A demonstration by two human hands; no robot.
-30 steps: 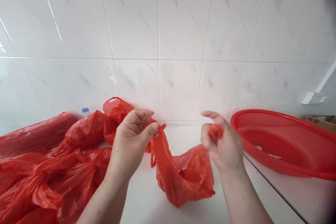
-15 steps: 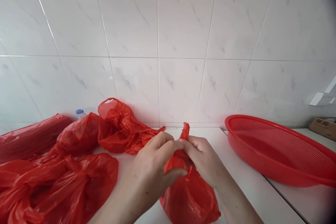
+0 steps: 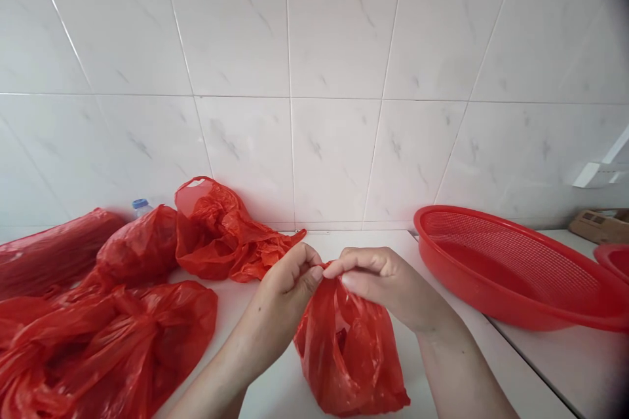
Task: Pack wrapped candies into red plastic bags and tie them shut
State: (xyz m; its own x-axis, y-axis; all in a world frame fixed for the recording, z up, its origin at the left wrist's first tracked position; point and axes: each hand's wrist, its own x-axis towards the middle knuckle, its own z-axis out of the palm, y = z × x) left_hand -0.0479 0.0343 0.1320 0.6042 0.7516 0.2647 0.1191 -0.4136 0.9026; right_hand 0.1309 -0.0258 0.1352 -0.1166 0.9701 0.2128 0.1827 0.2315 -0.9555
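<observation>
From the head camera, I am looking down at a white counter [image 3: 275,399] that runs up against a wall of pale marbled tiles [image 3: 339,78]. My left hand [image 3: 289,281] and my right hand [image 3: 383,278] are meeting at the middle of the view, fingertips nearly touching, and both are pinching the gathered top of a small red plastic bag [image 3: 348,353]. The left thumb and forefinger are closing on the bunched plastic from one side, and the right fingers are curling over it from the other, so both hands are grasping the same neck of the bag. The bag itself is standing on the counter just below the hands, bulging and creased; what it is holding I cannot tell.

To the left, I am seeing a heap of other red bags [image 3: 103,340] lying knotted and crumpled on the counter, with one open bag [image 3: 216,229] slumping against the wall behind them. A bottle with a blue cap [image 3: 140,205] is peeking out behind that heap. To the right, well apart from the hands, a wide red basket [image 3: 515,275] is sitting on the counter, and the rim of a second red one [image 3: 614,258] is showing at the edge. A small brown box [image 3: 597,226] is lying by the wall beyond.
</observation>
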